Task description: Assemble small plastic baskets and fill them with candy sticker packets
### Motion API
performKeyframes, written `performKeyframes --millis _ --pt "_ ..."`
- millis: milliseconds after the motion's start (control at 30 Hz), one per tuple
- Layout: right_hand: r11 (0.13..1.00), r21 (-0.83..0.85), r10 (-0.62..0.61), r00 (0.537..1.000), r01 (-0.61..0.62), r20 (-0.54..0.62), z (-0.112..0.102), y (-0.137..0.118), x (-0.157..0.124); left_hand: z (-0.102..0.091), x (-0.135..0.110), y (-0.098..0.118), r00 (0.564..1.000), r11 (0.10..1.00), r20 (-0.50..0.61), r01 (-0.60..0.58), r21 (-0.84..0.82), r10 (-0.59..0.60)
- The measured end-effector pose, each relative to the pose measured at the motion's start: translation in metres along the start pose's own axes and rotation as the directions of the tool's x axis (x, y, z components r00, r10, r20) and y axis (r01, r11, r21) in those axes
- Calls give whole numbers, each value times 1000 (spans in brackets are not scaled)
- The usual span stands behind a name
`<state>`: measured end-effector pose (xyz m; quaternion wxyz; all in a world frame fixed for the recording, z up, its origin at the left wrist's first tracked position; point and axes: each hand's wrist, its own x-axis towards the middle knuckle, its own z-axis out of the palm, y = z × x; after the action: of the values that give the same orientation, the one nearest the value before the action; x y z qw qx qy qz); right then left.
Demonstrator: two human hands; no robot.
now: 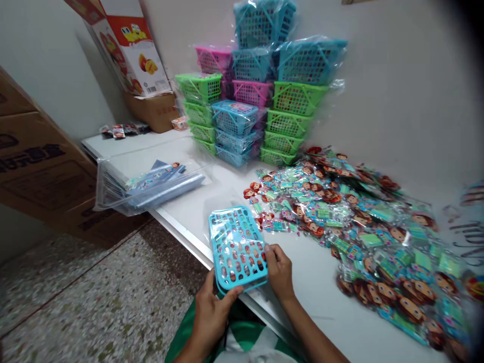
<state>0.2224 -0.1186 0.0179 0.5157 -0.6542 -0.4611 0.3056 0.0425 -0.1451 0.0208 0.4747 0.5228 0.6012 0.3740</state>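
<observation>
A small blue plastic basket [236,247] wrapped in clear film is tipped so its perforated bottom faces me, with colourful packets showing through the holes. My left hand [212,312] grips its near lower edge from below, fingers curled. My right hand [279,272] pinches its right side, thumb on the bottom face. The basket hovers over the front edge of the white table [321,297].
A wide heap of cartoon-figure packets [359,217] covers the table's right. Stacked wrapped green, blue and pink baskets [260,101] stand against the wall. A clear bag of flat packs [151,184] lies at left. Cardboard boxes [38,161] stand along the left.
</observation>
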Motion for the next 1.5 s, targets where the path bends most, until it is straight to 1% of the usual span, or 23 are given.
performKeyframes --millis 67,167,233,333,400,467,533,600,667,733,800,867,933,1000,1100,1133,1167,1233,1300,1367,1400,1467,1500 --pt "1000 4 19 1000 -19 -15 2 1 3 -1 3 -3 997 987 -65 -18 161 29" --pt "999 16 52 999 -52 -2 5 -2 9 -4 9 -4 991 946 -91 -68 317 102" --pt "1000 -13 16 1000 -17 -21 7 -5 16 -4 15 -2 986 926 -114 -68 371 118" --pt "984 -129 -129 990 121 -57 8 -8 28 -1 23 -1 979 895 -172 -17 445 104" --pt "964 -194 -189 982 182 -18 6 -7 31 1 27 -3 976 873 -182 -14 488 117" --pt "962 -206 -179 984 180 23 3 -5 32 2 30 -5 971 847 -178 -40 530 157" --pt "970 -188 -152 988 153 21 2 -5 32 1 33 -4 959 821 -192 -66 567 209" --pt "980 -144 -136 991 134 -2 1 -6 36 -2 39 2 940 810 -228 -76 581 253" --pt "992 -60 -112 994 113 19 1 -10 45 -5 48 12 927 825 -263 -79 560 268" --pt "996 25 -87 993 85 86 0 -16 57 -9 59 24 918 843 -286 -86 531 273" --pt "994 72 -95 981 84 169 -3 -23 70 -13 71 35 905 856 -312 -97 508 288" --pt "990 97 -127 965 107 231 -5 -29 82 -16 84 44 877 864 -351 -129 486 328" --pt "986 105 -152 953 128 261 -5 -33 90 -20 97 50 839 884 -405 -173 435 364" --pt "982 135 -165 937 129 308 -2 -33 93 -22 109 56 822 903 -433 -209 377 371" --pt "965 251 -179 888 75 424 8 -31 91 -24 121 62 847 922 -411 -209 326 338" --pt "961 270 -170 887 54 430 12 -30 89 -24 122 64 853 926 -406 -205 317 327" --pt "963 268 -150 900 39 409 16 -28 87 -24 123 64 857 929 -404 -198 313 319" --pt "978 207 -96 940 27 327 20 -26 81 -24 118 63 860 921 -395 -191 339 324" --pt "987 156 -70 959 27 276 20 -23 75 -23 109 57 858 884 -363 -194 425 363" --pt "987 158 -55 962 12 268 16 -17 69 -21 95 46 864 820 -298 -200 536 405" --pt "987 163 -38 965 -5 261 13 -13 66 -20 89 40 876 787 -249 -205 581 412" --pt "989 142 13 977 -44 214 6 -5 62 -19 77 27 912 731 -145 -204 652 383" --pt "993 110 30 984 -50 174 3 0 59 -18 72 22 923 710 -119 -195 677 367"
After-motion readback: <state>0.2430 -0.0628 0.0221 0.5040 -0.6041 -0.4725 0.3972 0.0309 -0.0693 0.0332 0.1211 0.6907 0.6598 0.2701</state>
